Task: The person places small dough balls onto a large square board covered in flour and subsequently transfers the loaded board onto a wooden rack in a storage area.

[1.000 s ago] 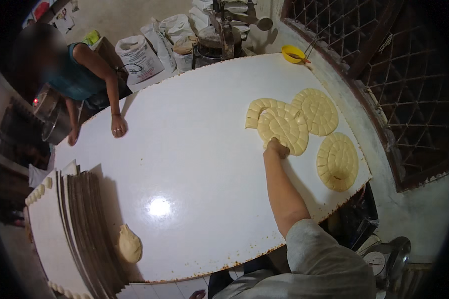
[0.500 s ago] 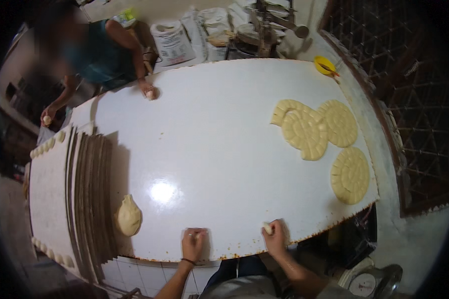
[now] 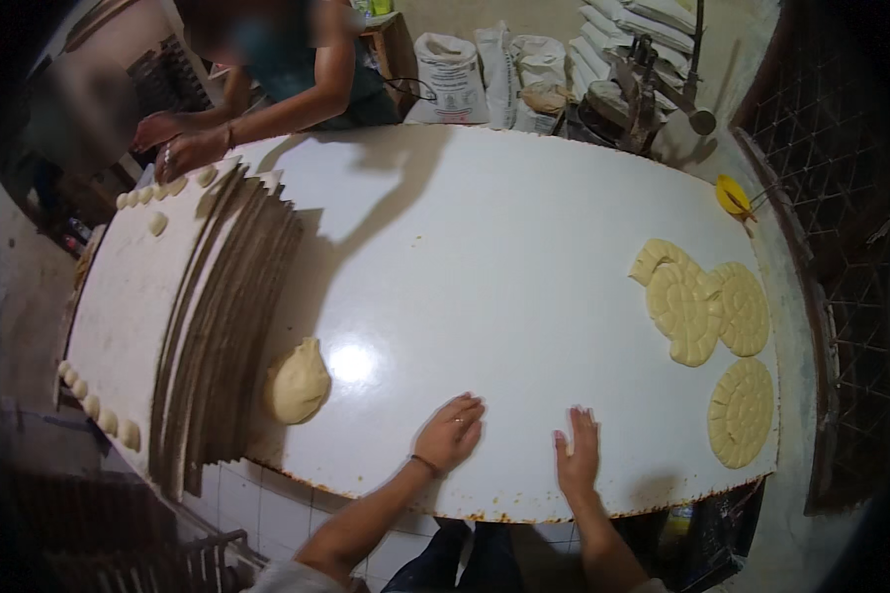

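My left hand (image 3: 452,433) hovers over or rests on the white tabletop (image 3: 504,277) near its front edge, fingers stretched toward the right and no dough showing in it. To its right, my right hand (image 3: 578,460) is open, fingers straight and pointing away from me, thumb apart. A large smooth lump of dough (image 3: 299,383) lies left of my hands, against a stack of wooden boards (image 3: 237,326). The top board (image 3: 138,296) carries small dough balls (image 3: 97,407) in rows along its near and far ends. One separate dough ball (image 3: 157,224) sits inward from the far row.
At the far left a co-worker's hands (image 3: 183,148) are over the board's far end. Scored flat dough rounds (image 3: 742,413) lie at the table's right side. A yellow bowl (image 3: 732,196) stands at the far right corner. White sacks (image 3: 450,79) and a metal machine (image 3: 638,94) are behind the table.
Both my hands were closed around small dough pieces; now their fingers are extended and no pieces show. The co-worker's hands moved from table and board edge to the board. My view turned left.
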`<action>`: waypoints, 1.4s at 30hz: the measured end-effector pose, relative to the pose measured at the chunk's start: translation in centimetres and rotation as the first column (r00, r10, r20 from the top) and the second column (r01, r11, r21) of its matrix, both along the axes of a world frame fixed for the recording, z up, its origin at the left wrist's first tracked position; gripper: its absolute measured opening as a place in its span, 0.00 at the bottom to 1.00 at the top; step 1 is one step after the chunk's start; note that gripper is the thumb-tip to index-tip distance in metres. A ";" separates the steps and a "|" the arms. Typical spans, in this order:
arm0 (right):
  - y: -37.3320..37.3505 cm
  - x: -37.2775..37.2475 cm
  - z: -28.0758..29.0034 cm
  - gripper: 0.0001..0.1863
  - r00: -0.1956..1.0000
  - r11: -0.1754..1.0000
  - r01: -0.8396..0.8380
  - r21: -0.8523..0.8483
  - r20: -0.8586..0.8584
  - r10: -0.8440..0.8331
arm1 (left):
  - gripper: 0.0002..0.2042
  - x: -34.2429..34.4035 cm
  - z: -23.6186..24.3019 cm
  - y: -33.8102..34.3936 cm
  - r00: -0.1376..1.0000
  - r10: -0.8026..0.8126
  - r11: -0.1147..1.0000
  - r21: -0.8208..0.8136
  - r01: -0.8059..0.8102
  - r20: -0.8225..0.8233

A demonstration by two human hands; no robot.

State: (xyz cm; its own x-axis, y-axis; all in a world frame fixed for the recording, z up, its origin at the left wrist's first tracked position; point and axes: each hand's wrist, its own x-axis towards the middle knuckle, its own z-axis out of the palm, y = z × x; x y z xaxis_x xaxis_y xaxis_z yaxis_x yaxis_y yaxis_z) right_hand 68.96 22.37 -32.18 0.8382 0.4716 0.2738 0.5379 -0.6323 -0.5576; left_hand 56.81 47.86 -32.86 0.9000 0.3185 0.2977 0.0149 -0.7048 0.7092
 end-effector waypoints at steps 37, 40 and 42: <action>-5.9 -2.9 0.5 0.20 0.991 0.999 -0.051 0.015 -0.121 0.052 | 0.13 -7.5 0.2 4.1 0.955 -0.237 0.968 0.040 0.248 -0.176; 0.2 -3.6 0.9 0.20 0.986 0.988 -0.141 0.061 -0.077 0.145 | 0.11 -2.2 1.1 -0.2 0.999 0.024 0.994 0.110 -0.027 0.032; -4.1 -6.7 0.2 0.20 0.954 0.966 -0.259 -0.024 -0.164 0.252 | 0.10 -6.4 0.2 -0.5 0.975 -0.222 0.973 0.056 0.222 -0.010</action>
State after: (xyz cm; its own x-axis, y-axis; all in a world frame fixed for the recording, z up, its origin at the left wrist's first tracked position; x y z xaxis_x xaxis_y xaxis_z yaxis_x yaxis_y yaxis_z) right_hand 62.23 18.25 -32.02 0.7190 0.6843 0.1216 0.5920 -0.5114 -0.6230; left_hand 50.37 47.35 -32.68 0.9475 0.0932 0.3058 -0.1440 -0.7294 0.6687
